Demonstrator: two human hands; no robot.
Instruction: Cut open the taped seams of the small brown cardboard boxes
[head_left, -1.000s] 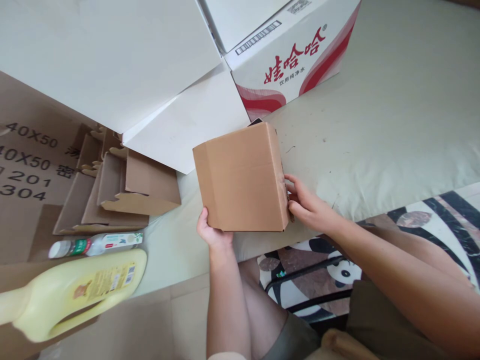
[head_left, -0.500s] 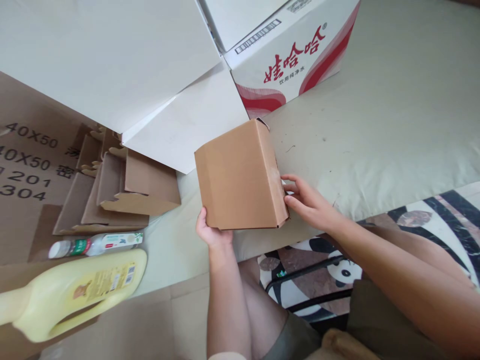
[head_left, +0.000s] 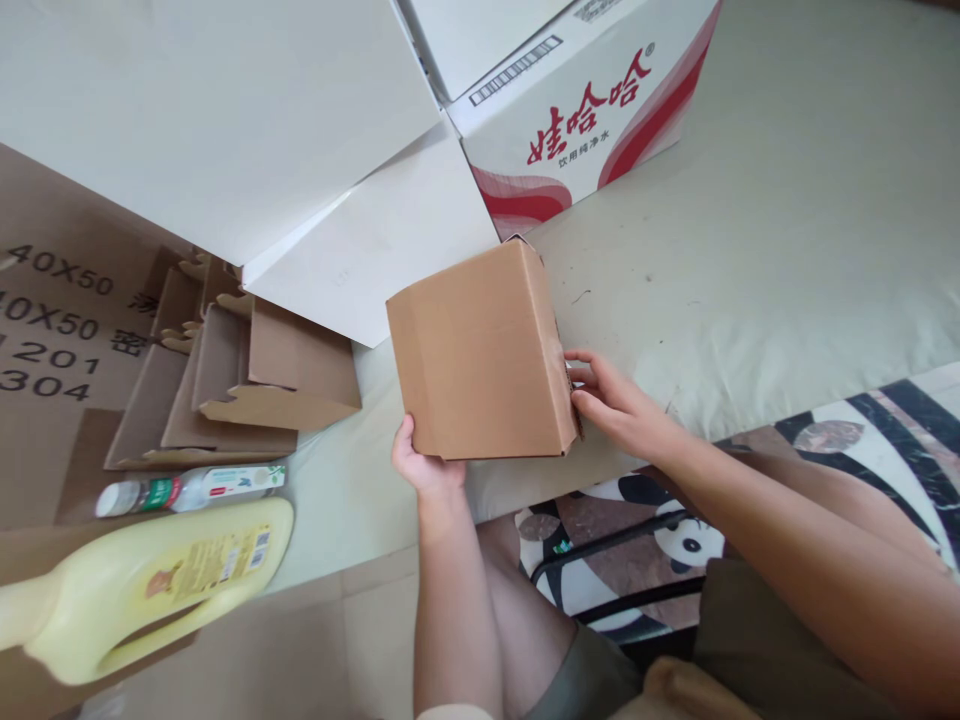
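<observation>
At the far left lies a brown cardboard sheet (head_left: 52, 330) with black printed numbers. In front of it a yellow jug (head_left: 150, 590) lies on its side, and a small bottle (head_left: 187, 490) lies just beyond the jug, also on its side. To their right is a stack of flat cardboard pieces (head_left: 247, 385), partly under large white flaps (head_left: 225, 120).

In the middle, a small brown box (head_left: 480, 360) is held slightly tilted above the pale floor sheet (head_left: 787, 250), close to the person's knees. The left hand (head_left: 424, 465) grips its lower left corner, with the thumb up along the near face and the other fingers hidden behind the box. The right hand (head_left: 619, 410) is at the box's right edge, fingers bent with their tips against the side; whether they pinch the cardboard cannot be told.

Beyond the box stands a white carton (head_left: 592, 110) with red lettering. A panda-print cushion (head_left: 675, 540) shows below the right forearm.
</observation>
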